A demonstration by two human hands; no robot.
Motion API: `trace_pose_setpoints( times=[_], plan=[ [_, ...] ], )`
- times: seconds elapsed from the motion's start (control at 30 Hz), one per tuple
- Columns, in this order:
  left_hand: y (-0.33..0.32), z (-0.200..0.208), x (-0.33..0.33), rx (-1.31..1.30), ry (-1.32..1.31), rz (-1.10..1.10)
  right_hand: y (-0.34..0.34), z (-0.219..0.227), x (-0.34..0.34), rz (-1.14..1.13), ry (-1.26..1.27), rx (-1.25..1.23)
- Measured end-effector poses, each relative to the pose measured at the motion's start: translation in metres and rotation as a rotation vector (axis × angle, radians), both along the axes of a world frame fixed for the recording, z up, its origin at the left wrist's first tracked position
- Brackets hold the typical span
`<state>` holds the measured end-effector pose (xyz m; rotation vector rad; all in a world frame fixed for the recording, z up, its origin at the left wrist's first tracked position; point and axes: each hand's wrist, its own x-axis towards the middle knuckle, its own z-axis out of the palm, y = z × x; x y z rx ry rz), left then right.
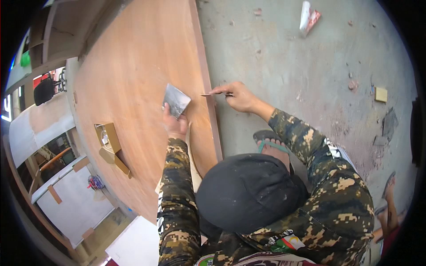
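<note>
My left hand (176, 124) is closed on the lower edge of a flat, grey-smeared square plate (176, 99), held above a broad light-brown wood panel (128, 71). Fingers of my right hand (241, 96) pinch a thin scraper blade (205, 95), seen almost edge-on. The blade's tip lies over the panel's long edge strip; whether it touches the wood, I cannot tell. A curved pale strip (191, 153) stands out beside my left wrist, partly behind the sleeve.
An opened small cardboard box (109, 137) sits on the panel. A torn white tube-like packet (306, 18), a yellowish block (380, 94) and dark scraps (390, 123) lie on the grey stained floor (284, 66). Another person's leg (390, 208) shows at the right rim.
</note>
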<state>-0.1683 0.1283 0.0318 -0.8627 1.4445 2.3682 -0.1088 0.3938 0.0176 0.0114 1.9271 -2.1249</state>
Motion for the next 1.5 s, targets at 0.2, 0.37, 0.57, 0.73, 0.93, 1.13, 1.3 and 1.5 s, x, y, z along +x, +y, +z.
trace_pose_setpoints(
  times=[0.2,0.37,0.57,0.73,0.93,1.13,1.3,1.5],
  plan=[
    [0.039,0.026,0.005,0.192,-0.037,-0.065,0.017,0.057,-0.027,-0.232,0.429,-0.052],
    [0.095,0.051,0.003,0.356,-0.027,-0.128,0.016,0.065,-0.039,-0.023,0.844,0.261],
    [0.115,0.059,-0.007,0.226,0.105,-0.211,0.025,0.054,-0.039,-0.158,0.785,0.318],
    [0.118,0.074,-0.027,0.124,0.258,-0.196,0.063,0.045,-0.048,-0.133,0.628,0.548],
    [0.117,0.081,-0.057,-0.265,0.439,-0.306,0.081,0.077,-0.085,-0.19,0.855,0.803],
    [0.132,0.081,-0.079,-0.639,0.542,-0.417,0.052,0.051,-0.086,-0.038,0.826,0.869],
    [0.134,0.075,-0.127,-0.351,0.57,-0.152,0.061,0.015,-0.093,0.098,0.544,0.256],
    [0.106,0.016,-0.171,-0.756,0.256,-0.199,0.095,-0.012,-0.159,-0.421,0.153,0.088]
  ],
)
